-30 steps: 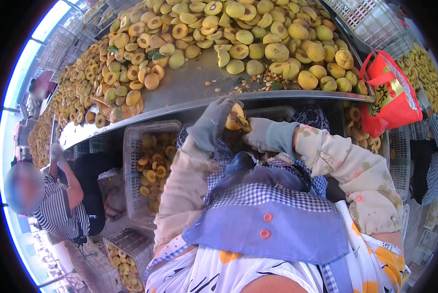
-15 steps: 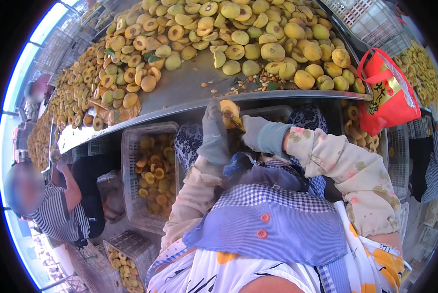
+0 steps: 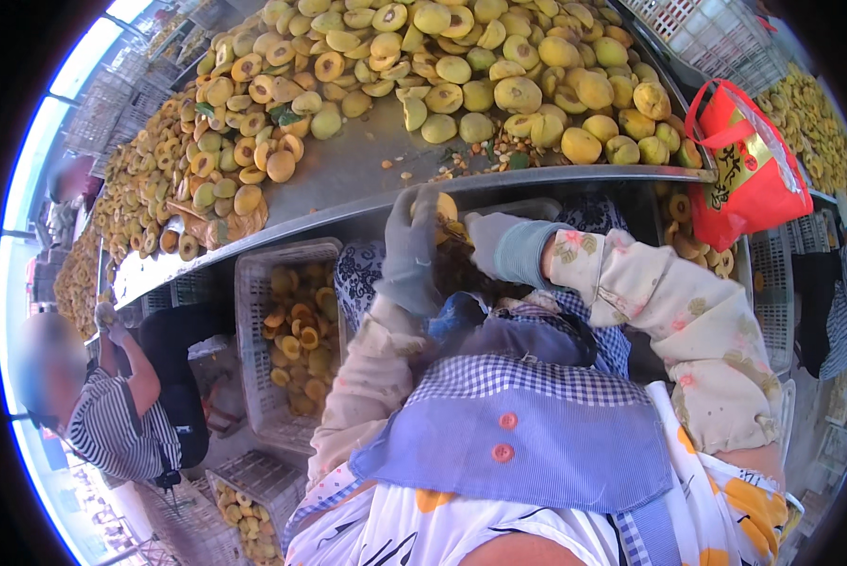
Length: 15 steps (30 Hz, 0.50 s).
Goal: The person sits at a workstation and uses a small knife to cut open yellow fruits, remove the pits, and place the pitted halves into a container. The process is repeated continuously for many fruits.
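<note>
My left hand (image 3: 412, 241) in a grey glove is closed on a yellow fruit piece (image 3: 445, 206) just below the steel table edge (image 3: 348, 203). My right hand (image 3: 499, 245), in a grey glove with a blue cuff, is closed beside it, fingertips toward the fruit; what it grips is blurred and partly hidden. Piles of halved and whole yellow fruit (image 3: 518, 94) lie on the table, with small pits and kernels scattered near the edge. A crate of cut fruit (image 3: 291, 340) stands below, left of my hands.
A red bag (image 3: 749, 189) sits at the table's right end. A co-worker in a striped top (image 3: 112, 415) works at left, another person's striped clothing (image 3: 838, 311) shows at right. More crates (image 3: 253, 500) of fruit stand at lower left.
The view has shifted a little. My hands remain together at the fruit, with my left hand turned more upright and blurred by motion; the fruit is now more hidden behind its fingers.
</note>
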Motion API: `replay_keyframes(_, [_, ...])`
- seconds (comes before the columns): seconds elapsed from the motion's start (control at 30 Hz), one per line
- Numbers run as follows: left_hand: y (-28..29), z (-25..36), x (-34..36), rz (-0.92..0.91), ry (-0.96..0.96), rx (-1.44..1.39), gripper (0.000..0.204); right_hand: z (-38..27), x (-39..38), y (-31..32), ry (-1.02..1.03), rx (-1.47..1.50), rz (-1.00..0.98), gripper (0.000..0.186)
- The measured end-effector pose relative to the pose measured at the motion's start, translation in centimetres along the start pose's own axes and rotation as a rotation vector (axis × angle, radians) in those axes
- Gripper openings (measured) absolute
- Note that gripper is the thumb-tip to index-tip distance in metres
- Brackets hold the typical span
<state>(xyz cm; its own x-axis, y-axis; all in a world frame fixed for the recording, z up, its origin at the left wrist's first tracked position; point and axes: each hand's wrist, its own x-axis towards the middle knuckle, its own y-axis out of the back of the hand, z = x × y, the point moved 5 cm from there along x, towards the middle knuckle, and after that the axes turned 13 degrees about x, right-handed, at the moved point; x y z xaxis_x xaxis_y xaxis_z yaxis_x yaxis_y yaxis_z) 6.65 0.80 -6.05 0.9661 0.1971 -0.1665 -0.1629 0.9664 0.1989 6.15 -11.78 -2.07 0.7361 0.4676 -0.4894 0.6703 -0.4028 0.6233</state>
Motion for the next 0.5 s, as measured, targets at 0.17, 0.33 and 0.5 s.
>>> replay_keyframes(0.17, [0.9, 1.3, 0.6, -0.157, -0.084, 0.381, 0.03, -1.1, -0.9, 1.4, -0.054, -0.015, -0.146, 0.031])
replay_keyframes(0.33, [0.4, 1.8, 1.3, -0.097, -0.356, 0.603, 0.036, 3.1, 0.7, -1.4, -0.427, 1.129, -0.859, 0.015])
replay_keyframes(0.5, [0.3, 0.7, 2.8, 0.013, 0.055, -0.036, 0.037, 1.8, 0.8, -1.3, -0.228, 1.315, -0.978, 0.02])
